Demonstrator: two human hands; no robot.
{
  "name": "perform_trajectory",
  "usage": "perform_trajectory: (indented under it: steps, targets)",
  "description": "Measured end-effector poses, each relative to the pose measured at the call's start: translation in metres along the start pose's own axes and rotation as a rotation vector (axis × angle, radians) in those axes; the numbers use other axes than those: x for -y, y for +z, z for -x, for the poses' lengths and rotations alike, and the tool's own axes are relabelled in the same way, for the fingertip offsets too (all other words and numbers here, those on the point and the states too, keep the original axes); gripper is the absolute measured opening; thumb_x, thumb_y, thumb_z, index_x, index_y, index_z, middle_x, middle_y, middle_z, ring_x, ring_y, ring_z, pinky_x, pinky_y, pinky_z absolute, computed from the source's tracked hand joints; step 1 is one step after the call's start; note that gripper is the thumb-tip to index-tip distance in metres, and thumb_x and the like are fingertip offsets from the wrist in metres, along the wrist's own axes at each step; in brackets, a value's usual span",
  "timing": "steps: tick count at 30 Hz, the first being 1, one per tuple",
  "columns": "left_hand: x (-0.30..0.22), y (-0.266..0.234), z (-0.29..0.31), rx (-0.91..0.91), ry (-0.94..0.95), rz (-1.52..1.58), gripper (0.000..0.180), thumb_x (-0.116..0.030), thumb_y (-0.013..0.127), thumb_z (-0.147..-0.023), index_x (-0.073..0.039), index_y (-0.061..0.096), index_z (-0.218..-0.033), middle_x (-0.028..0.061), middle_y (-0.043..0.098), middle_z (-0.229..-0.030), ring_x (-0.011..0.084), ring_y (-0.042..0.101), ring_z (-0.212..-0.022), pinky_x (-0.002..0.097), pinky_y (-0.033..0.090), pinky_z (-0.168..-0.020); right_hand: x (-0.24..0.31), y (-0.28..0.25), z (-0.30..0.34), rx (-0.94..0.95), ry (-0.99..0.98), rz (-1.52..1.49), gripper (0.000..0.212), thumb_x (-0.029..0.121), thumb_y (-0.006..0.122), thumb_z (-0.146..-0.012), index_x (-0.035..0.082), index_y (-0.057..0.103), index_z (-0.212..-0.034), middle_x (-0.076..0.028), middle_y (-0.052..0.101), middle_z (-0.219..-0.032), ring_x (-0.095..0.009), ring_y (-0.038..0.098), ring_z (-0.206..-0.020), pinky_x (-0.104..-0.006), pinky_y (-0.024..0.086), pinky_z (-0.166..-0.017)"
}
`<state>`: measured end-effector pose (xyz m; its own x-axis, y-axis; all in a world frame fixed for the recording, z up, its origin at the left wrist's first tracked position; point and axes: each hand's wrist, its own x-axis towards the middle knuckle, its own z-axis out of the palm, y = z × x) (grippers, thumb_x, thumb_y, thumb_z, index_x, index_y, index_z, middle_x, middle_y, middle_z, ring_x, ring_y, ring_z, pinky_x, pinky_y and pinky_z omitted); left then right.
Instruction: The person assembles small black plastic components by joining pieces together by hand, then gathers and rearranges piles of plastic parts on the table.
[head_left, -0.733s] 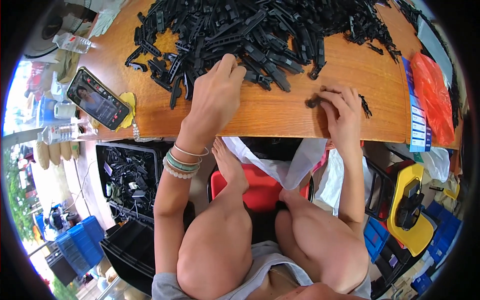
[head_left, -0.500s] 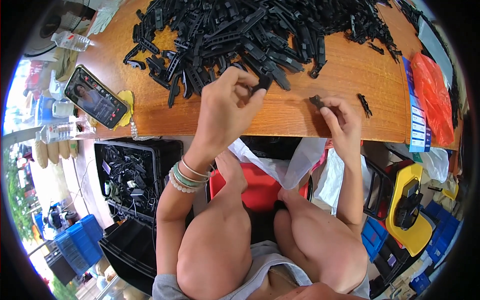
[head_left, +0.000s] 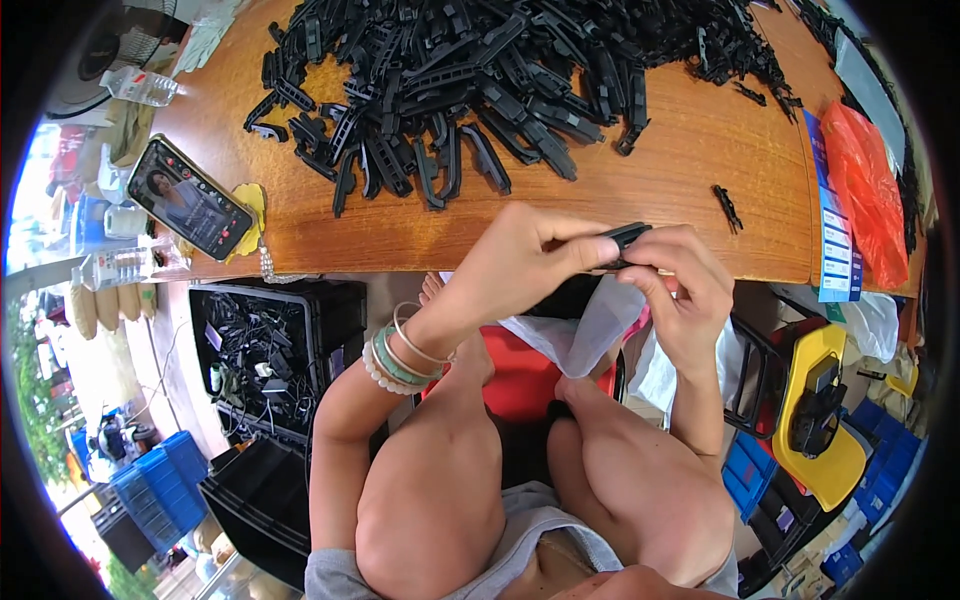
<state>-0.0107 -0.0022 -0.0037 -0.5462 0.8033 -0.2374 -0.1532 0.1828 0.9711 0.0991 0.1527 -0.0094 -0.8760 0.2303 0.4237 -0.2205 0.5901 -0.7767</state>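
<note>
A black plastic part [head_left: 627,236] is held between my two hands just above the table's near edge. My left hand [head_left: 525,262] pinches its left end between thumb and fingers. At its right end the fingers of my right hand [head_left: 690,285] close round it; they hide whether a separate small piece is there too. Beyond my hands lies a big heap of long black plastic parts [head_left: 470,75], with a few loose ones at its near side. One thin black piece [head_left: 728,208] lies alone on the table, right of my right hand.
A phone [head_left: 190,200] with a lit screen leans at the table's left. On the right are a red plastic bag [head_left: 865,195] and a blue-and-white sheet [head_left: 840,245]. Smaller black pieces [head_left: 735,50] are heaped at the far right. Below stand a black crate [head_left: 265,350] and a yellow chair [head_left: 820,420].
My left hand has come away from the heap, toward me and right, with a black part in it. Both hands now meet at this part; the small piece in my right hand is covered.
</note>
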Motion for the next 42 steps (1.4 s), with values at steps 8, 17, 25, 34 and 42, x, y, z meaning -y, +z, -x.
perform_trajectory:
  steps: [8,17,25,34,42]
  targets:
    - [0.008,0.01,0.014,-0.069,0.47,-0.492,0.033,-0.007,0.065,-0.079,0.0,0.055,-0.111,0.0157,0.06,-0.079,0.0297,0.06,-0.066,0.0321,0.047,-0.057,0.006,0.0,0.003,-0.057,-0.039,0.07,0.027,0.006,0.072,-0.068,0.001,0.064,-0.094,-0.012,0.062,-0.087,-0.025,0.059,-0.078,-0.0322,0.045,-0.067]
    - [0.009,0.013,0.016,0.015,0.55,-0.659,0.033,-0.007,0.063,-0.079,-0.001,0.052,-0.11,0.0165,0.058,-0.078,0.0336,0.059,-0.066,0.0387,0.047,-0.055,-0.009,0.004,0.015,0.009,-0.125,0.109,0.03,0.008,0.071,-0.066,-0.001,0.062,-0.093,-0.013,0.061,-0.084,-0.029,0.058,-0.08,-0.034,0.042,-0.068]
    - [0.022,0.008,0.009,0.028,0.522,-0.5,0.03,-0.012,0.064,-0.08,0.0,0.053,-0.106,0.0166,0.058,-0.08,0.0346,0.06,-0.069,0.0405,0.047,-0.057,-0.011,0.003,0.013,0.033,-0.017,0.008,0.026,0.007,0.072,-0.066,-0.001,0.064,-0.089,-0.012,0.063,-0.081,-0.027,0.059,-0.076,-0.0341,0.045,-0.069]
    - [0.018,-0.03,-0.031,-0.345,0.626,-0.935,0.021,-0.002,0.062,-0.077,-0.001,0.06,-0.098,0.0107,0.058,-0.08,0.0268,0.06,-0.067,0.0327,0.048,-0.058,-0.044,-0.004,-0.026,0.006,0.048,0.221,0.017,0.001,0.065,-0.074,0.0,0.064,-0.091,-0.013,0.061,-0.09,-0.028,0.059,-0.081,-0.0338,0.047,-0.071]
    - [0.011,-0.036,-0.045,-0.236,0.823,-1.363,0.021,0.0,0.062,-0.073,-0.003,0.059,-0.094,0.0087,0.054,-0.081,0.0237,0.058,-0.075,0.0307,0.047,-0.059,-0.068,0.007,-0.061,-0.005,-0.17,0.656,0.014,-0.002,0.063,-0.072,0.005,0.061,-0.084,-0.009,0.055,-0.104,-0.028,0.05,-0.095,-0.0366,0.039,-0.078]
